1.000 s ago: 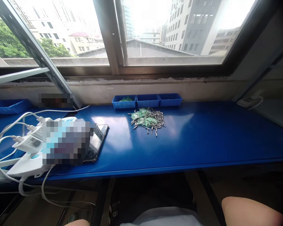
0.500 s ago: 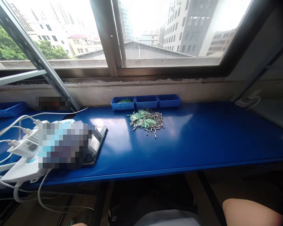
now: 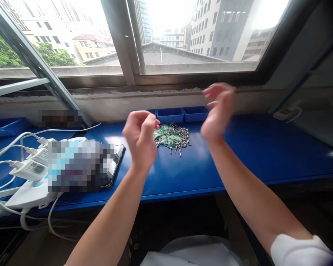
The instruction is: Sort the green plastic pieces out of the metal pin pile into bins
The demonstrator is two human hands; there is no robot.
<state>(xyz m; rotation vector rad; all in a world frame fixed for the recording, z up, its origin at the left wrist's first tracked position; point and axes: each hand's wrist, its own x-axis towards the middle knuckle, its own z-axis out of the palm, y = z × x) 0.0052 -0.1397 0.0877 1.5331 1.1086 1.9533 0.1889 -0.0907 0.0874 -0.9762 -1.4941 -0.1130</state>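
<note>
My left hand (image 3: 142, 136) is raised over the blue bench, its fingers curled in and the thumb against them; nothing shows in it. It covers part of the left blue bin. My right hand (image 3: 218, 111), blurred, hovers in front of the wall at the right, fingers bent but apart and holding nothing. Between the hands, a pile of small metal pins (image 3: 184, 135) lies on the bench with green-tinted plastic bags (image 3: 170, 139) on it. Behind the pile stand the middle blue bin (image 3: 170, 116) and the right blue bin (image 3: 195, 114).
At the left lie a white power strip (image 3: 24, 194) with chargers and cables, and a dark phone (image 3: 115, 166) beside a pixelated area. Another blue tray (image 3: 8, 126) stands at the far left. A metal shelf post (image 3: 59, 92) slants down in front of the window.
Both hands and forearms have come up into view over the bench. The camera view has shifted slightly. The pins and bags look unmoved.
</note>
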